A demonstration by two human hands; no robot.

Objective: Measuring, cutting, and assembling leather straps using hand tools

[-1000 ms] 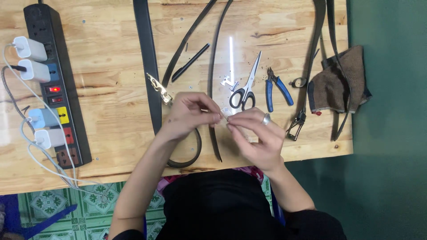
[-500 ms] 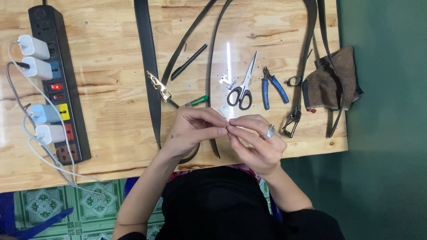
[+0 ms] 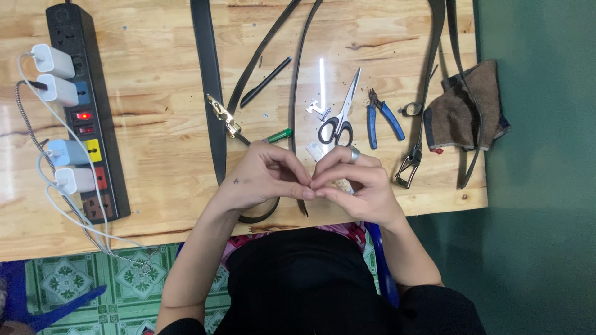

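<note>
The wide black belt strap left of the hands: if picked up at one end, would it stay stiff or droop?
The wide black belt strap would probably droop: it is long, thin and flat, and a narrower strap nearby already curls into a loop. It looks unlikely to roll, lying flat on the wooden table.

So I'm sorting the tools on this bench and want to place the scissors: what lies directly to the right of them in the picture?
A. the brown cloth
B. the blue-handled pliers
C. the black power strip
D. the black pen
B: the blue-handled pliers lie just right of the scissors; the brown cloth is farther right, while the black pen and the power strip are to the left.
</note>
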